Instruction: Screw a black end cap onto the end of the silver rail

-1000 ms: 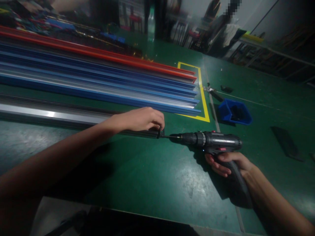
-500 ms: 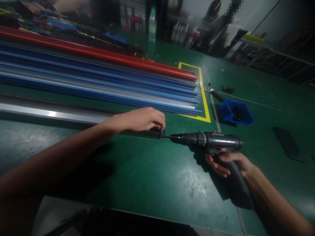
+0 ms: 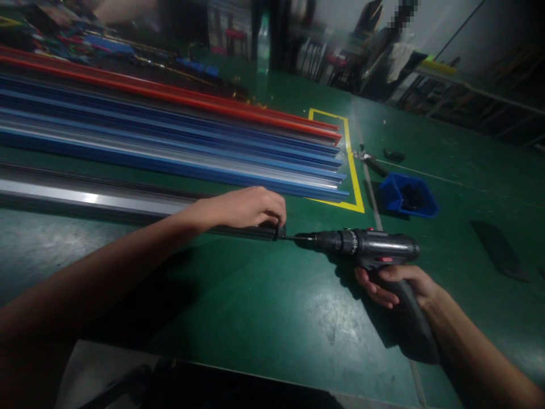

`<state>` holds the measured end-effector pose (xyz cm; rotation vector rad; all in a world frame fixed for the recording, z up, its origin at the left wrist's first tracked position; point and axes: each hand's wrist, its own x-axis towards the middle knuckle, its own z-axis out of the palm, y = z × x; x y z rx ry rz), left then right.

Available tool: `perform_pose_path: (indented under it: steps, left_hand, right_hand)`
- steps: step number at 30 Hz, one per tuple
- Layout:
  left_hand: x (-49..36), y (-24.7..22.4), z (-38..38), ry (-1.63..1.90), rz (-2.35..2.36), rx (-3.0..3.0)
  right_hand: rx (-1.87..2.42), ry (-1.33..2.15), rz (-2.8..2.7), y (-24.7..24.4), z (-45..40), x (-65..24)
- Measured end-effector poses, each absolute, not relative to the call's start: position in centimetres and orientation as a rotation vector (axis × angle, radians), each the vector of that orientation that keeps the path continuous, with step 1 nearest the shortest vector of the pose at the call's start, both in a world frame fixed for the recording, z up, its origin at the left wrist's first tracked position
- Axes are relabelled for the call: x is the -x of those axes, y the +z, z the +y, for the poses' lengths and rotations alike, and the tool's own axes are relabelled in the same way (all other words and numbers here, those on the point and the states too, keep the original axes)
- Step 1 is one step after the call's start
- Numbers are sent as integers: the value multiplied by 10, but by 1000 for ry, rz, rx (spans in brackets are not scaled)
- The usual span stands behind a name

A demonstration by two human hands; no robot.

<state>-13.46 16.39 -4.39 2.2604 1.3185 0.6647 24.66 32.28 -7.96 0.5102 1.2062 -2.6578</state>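
My right hand (image 3: 398, 284) is wrapped round the grip of a black cordless drill (image 3: 374, 245), which points left. Its long thin bit (image 3: 296, 238) reaches a small black end piece (image 3: 279, 232) at the end of a dark metal profile (image 3: 91, 197). Over that end lies my left hand (image 3: 254, 207), fingers curled down and closed on the black end piece. The fingertips partly hide how the piece sits on the profile.
Behind the profile lie several blue profiles (image 3: 204, 152) and red ones (image 3: 213, 101), their ends inside a yellow tape outline (image 3: 356, 179). A blue bin (image 3: 389, 193) with dark parts, pliers (image 3: 374, 165) and a dark flat piece (image 3: 498, 247) lie on the right. Another person's hand (image 3: 55, 14) shows far left.
Both hands, the drill and the profile stay almost exactly where they were. Another person's hand at the far left has shifted slightly.
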Motion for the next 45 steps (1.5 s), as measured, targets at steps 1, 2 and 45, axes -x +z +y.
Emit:
perform_pose_path:
  steps: [1, 2, 45]
  left_hand:
    - [135, -44, 164, 660, 1321, -2264]
    - [135, -44, 164, 658, 1322, -2267]
    - [134, -44, 164, 657, 1315, -2249]
  right_hand:
    - [-505, -2657, 1207, -79, 323, -246]
    - [-499, -2658, 1210, -80, 323, -246]
    - [-519, -2656, 1193, -80, 324, -247]
